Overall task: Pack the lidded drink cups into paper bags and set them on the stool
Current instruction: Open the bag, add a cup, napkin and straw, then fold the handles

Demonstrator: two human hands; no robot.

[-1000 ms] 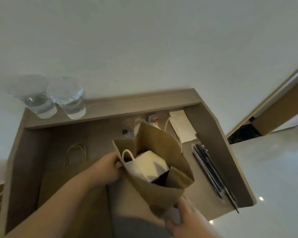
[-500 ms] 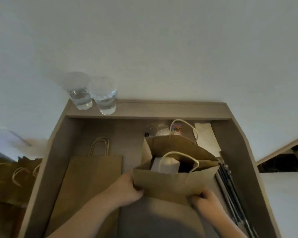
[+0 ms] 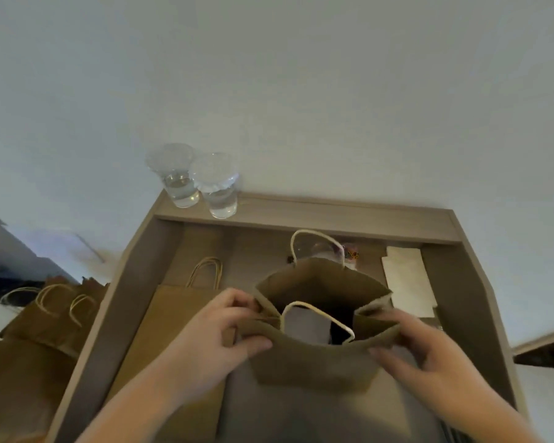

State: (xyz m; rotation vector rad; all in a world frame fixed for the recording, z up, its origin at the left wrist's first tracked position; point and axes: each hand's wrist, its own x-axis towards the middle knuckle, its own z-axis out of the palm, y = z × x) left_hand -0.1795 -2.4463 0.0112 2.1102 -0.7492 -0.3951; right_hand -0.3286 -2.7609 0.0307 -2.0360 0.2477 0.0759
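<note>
While gripped: paper bag, both-handed

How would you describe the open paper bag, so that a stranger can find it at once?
Start from the walled grey counter below the white wall. Near its middle stands a brown paper bag, held at its top corners by the left hand and right hand. Unlike the flat bag lying beside it, this one stands open, with something white inside.

Brown paper bag, cream handles; clear cups.
</note>
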